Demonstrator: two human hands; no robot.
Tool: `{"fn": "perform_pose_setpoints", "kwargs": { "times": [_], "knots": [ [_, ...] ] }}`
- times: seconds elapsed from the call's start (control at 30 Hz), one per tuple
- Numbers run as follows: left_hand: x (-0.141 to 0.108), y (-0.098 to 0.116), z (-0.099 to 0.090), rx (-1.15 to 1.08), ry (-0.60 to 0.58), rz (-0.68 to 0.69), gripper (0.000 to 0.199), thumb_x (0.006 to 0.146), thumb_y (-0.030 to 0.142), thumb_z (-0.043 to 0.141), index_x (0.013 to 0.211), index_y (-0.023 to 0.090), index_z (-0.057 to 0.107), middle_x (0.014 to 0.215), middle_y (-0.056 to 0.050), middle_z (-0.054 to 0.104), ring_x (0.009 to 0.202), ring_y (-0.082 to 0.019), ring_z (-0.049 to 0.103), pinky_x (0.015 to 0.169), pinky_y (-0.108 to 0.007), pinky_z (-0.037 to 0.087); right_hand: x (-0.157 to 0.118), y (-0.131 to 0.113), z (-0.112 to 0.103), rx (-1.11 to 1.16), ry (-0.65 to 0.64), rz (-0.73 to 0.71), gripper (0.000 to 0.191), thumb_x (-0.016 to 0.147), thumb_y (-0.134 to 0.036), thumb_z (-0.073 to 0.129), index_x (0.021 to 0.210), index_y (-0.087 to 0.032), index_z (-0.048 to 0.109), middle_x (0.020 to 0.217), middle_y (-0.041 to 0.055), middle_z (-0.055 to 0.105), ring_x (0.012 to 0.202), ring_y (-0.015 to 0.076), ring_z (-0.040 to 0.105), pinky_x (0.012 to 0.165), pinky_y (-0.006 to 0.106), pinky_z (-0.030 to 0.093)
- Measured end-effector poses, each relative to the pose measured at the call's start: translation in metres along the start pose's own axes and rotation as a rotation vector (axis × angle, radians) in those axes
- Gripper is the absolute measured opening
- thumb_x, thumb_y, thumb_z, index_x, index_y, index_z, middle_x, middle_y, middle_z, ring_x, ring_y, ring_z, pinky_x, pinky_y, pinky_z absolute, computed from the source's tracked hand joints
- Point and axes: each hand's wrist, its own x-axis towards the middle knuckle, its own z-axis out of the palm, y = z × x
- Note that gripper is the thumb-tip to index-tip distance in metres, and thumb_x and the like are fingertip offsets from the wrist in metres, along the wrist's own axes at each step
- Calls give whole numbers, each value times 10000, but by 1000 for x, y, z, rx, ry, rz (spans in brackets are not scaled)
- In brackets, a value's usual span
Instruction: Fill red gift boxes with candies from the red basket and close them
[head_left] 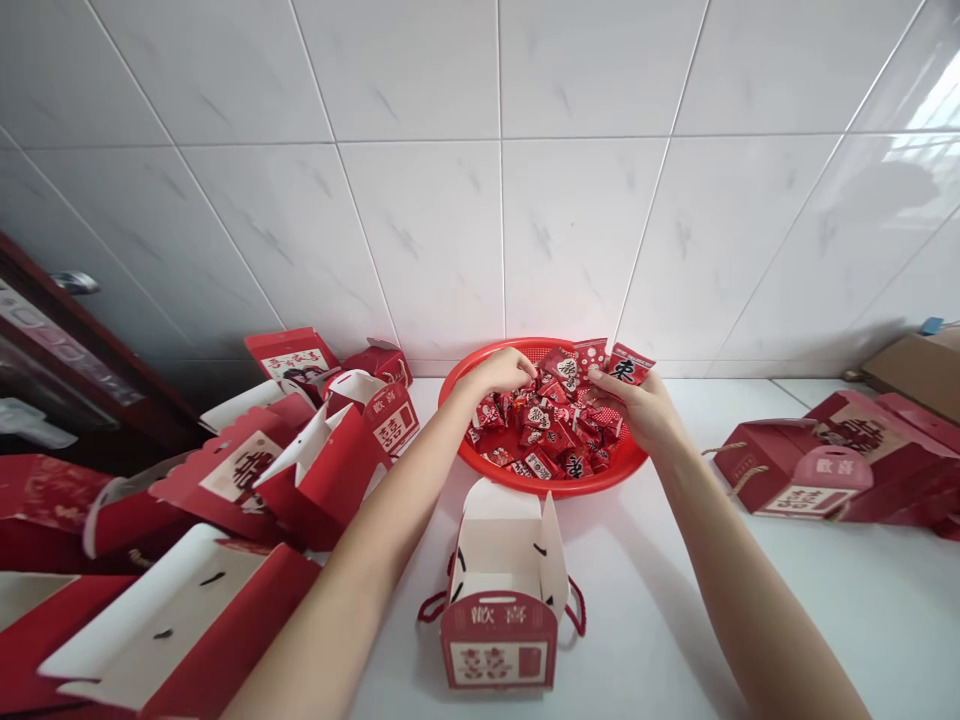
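A red plastic basket (551,488) by the wall holds a pile of small red wrapped candy packets (551,435) with dark and white print. My right hand (636,402), at the basket's right rim, is closed on a few red packets (631,366); one shows a large black character. Over the left side of the pile, my left hand (507,371) has its fingers curled together and pointing down; what they hold, if anything, is hidden. In front of the basket stands an open red gift box (499,640) with a white inside and red cord handles.
Several open red gift boxes (247,470) crowd the left side. At the right sit closed red boxes (795,465) with cord handles, and behind them a brown cardboard box (911,372). A tiled wall (420,230) rises behind the white counter (637,620).
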Motion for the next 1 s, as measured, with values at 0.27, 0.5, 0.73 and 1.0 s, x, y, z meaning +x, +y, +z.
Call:
{"fn": "perform_pose_setpoints", "kwargs": {
  "times": [0.27,0.5,0.73,1.0],
  "knots": [
    [8,17,19,437,-214,-273,240,540,65,749,747,187,746,885,-101,775,816,-293,724,757,-363,561,4,7,-4,106,87,6,400,466,-404,965,699,-197,714,690,-2,725,578,136,659,511,227,523],
    [9,10,23,441,-242,-254,416,534,-5,717,871,231,784,1055,-81,770,918,-278,722,771,-312,558,4,5,-3,148,102,22,345,475,-353,946,673,-201,709,668,-5,711,562,135,639,499,233,492],
    [13,8,20,135,-132,-87,334,770,139,606,1055,215,762,861,3,745,679,-146,643,605,-232,496,5,6,-4,164,114,21,321,501,-342,921,692,-200,706,678,-20,702,564,126,641,519,233,492],
    [17,-2,18,38,62,-119,282,761,152,664,1032,175,739,776,-16,729,617,-143,630,569,-236,465,4,3,-3,175,131,47,301,493,-321,910,676,-193,708,655,-17,700,549,120,631,524,231,491]
  ]
}}
